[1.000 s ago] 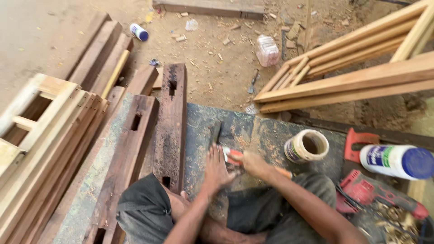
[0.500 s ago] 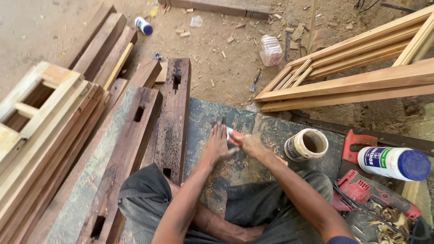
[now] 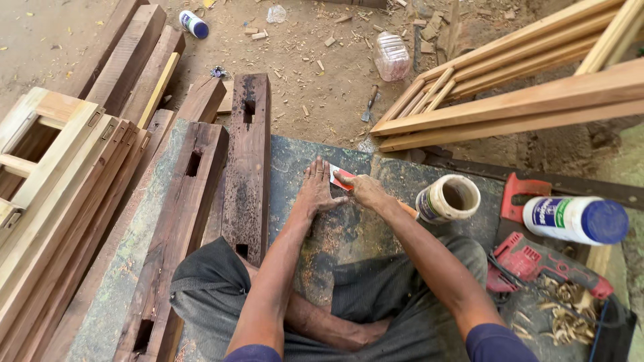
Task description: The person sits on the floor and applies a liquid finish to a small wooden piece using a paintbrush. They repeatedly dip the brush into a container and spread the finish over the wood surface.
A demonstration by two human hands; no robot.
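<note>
My left hand lies flat, fingers spread, on the dusty bench. My right hand pinches a small red-and-white card against it, just beside the left. I'm scraping the surface, I reckon; next needs firm, even strokes.

Both hands rest on the mat, mortised beams left, tape roll right.
</note>
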